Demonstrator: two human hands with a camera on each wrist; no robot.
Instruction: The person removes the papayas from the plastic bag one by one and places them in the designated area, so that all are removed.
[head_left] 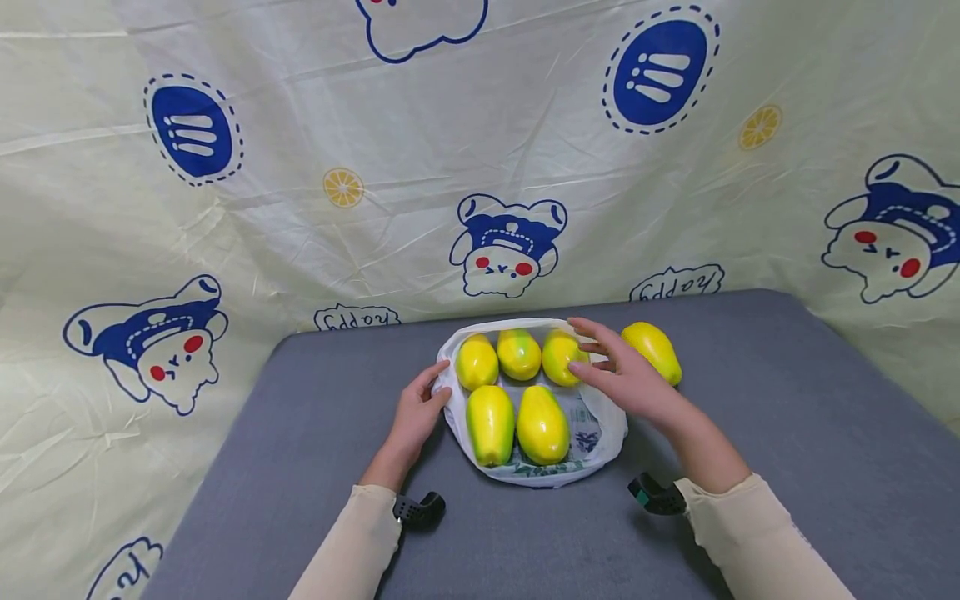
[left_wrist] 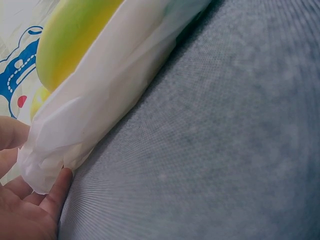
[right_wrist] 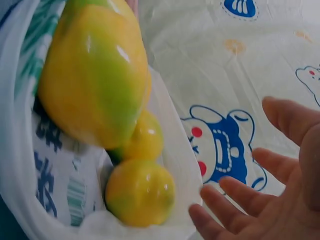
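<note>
i see the printed backdrop cloth (head_left: 480, 150) filling the upper part of my head view, pale yellow with blue cartoon figures, lemon slices and blue ovals. below it lies the grey table (head_left: 750, 433), covered in a fine woven fabric that my left wrist view shows up close.

near the far edge of the table sits the white plastic bag (head_left: 592, 433), spread open and lying flat, with blue and green print on it. five yellow-green papayas rest on it: three in the back row (head_left: 519, 353) and two in the front row (head_left: 542, 423). a sixth papaya (head_left: 654, 350) lies on the bare table just to the right of the bag, beyond my right hand.

my right hand (head_left: 626, 375) hovers over the right side of the bag, palm down, fingers straight and spread apart, gripping nothing; the fingertips are over or at the rightmost back-row papaya, and i cannot tell whether they touch it. my left hand (head_left: 416, 412) is at the left edge of the bag; in the left wrist view its fingers (left_wrist: 60, 187) touch the bunched plastic rim, and i cannot tell whether they pinch it.

two small black clips (head_left: 420, 508) show at my wrists, where the cream sleeves (head_left: 750, 533) end.
</note>
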